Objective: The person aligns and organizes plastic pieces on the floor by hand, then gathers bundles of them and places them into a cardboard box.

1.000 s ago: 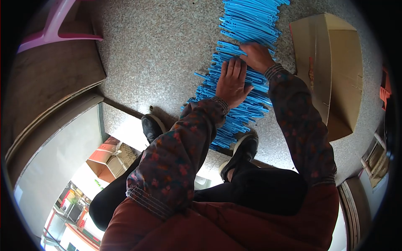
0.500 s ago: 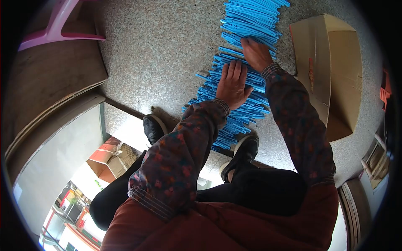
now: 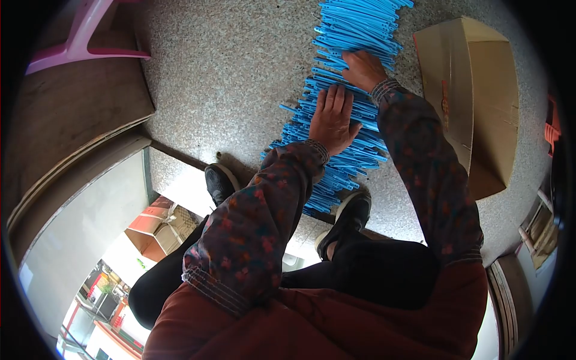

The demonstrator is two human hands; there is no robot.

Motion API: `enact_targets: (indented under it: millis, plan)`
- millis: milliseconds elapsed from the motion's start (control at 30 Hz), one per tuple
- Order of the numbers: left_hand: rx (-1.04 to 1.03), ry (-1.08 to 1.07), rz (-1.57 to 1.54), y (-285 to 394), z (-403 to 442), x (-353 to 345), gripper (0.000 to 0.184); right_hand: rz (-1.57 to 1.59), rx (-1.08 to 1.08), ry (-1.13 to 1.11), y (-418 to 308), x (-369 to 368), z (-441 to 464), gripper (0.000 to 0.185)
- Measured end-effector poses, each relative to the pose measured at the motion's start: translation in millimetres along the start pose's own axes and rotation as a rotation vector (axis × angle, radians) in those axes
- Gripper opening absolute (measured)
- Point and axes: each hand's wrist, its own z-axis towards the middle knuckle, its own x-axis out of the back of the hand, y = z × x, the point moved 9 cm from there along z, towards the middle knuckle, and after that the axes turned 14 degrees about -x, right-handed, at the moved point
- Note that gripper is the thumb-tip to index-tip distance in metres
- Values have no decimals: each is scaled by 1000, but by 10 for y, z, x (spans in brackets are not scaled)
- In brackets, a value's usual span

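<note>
Many slim blue plastic strips (image 3: 357, 27) with small holes at their ends lie side by side in a long row on the speckled floor. My left hand (image 3: 333, 123) rests flat on the nearer part of the row, fingers stretched out and thumb apart. Just beyond it, my right hand (image 3: 364, 71) is curled down over the strips at a narrow break in the row. Its fingers are bent and pressed among the strips; their tips are mostly hidden, so how many strips they grip cannot be seen.
An open cardboard box (image 3: 495, 102) stands on the floor right of the row. A pink plastic stool leg (image 3: 78, 45) is at the upper left, by a wooden board (image 3: 78, 108). My shoes (image 3: 354, 216) flank the row's near end. Another carton (image 3: 159, 228) sits lower left.
My right hand has shifted slightly away from me and to the left, and strips by its fingertips lie a little differently. My left hand has stayed nearly in place on the row.
</note>
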Motion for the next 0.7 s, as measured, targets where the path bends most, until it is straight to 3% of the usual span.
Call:
enact_targets:
  millis: [300, 400, 600, 700]
  plan:
    - [-26, 84, 5, 22, -3, 71, 73, 152, 173, 369, 64, 437, -107, 24]
    - [-21, 79, 4, 13, 1, 63, 73, 35, 100, 137, 18, 310, -137, 22]
    - [5, -18, -7, -6, -3, -17, 72, 31, 244, 110, -151, -65, -228, 14]
    - [8, -10, -21, -14, -3, 4, 73, -23, 201, 102, -122, -86, -203, 11]
